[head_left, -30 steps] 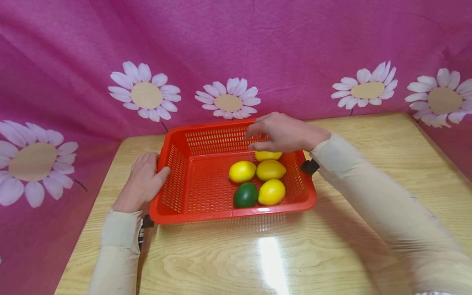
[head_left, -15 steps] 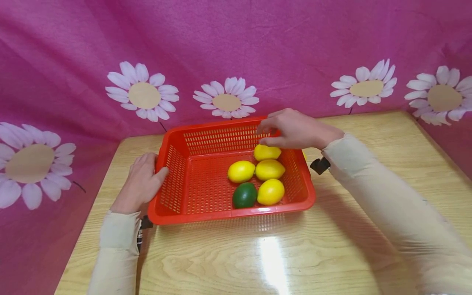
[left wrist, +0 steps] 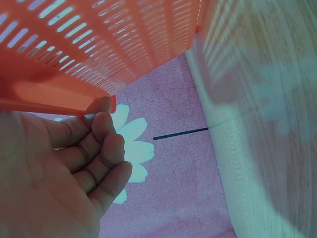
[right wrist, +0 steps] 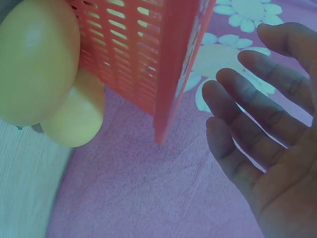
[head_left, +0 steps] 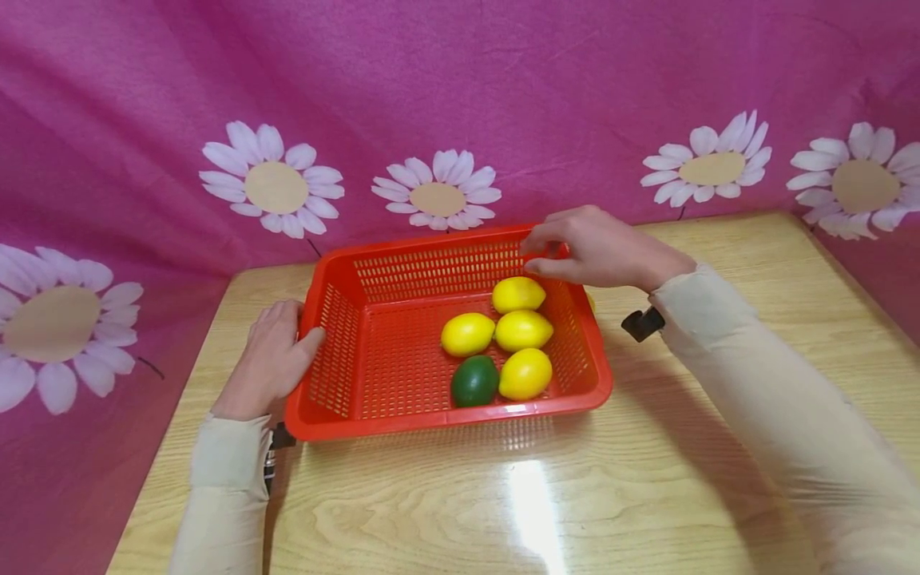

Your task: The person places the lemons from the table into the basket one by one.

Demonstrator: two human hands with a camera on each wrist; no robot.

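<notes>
A red slotted plastic basket (head_left: 402, 424) stands on the table, with several lemons (head_left: 523, 331) and one dark green oval fruit (head_left: 474, 382) grouped in its right half. My left hand (head_left: 269, 359) grips the basket's left rim, the thumb over the edge; in the left wrist view its fingers (left wrist: 113, 148) bend below the rim. Over the back right corner hovers my right hand (head_left: 600, 247), holding nothing, its fingers (right wrist: 247, 94) spread and loosely bent in the right wrist view. That view also shows large yellow fruits (right wrist: 37, 62) outside the basket wall; their kind is unclear.
Pale wood tabletop (head_left: 402, 503) extends in front of the basket and to its right. A pink cloth (head_left: 561, 96) with white flowers hangs close behind and along both sides. A yellow sliver (head_left: 591, 302) peeks out past the basket's right wall.
My right hand has moved right and slightly up, away from the rearmost lemon, which now shows whole. The left hand keeps its hold on the rim; the fruit stays put.
</notes>
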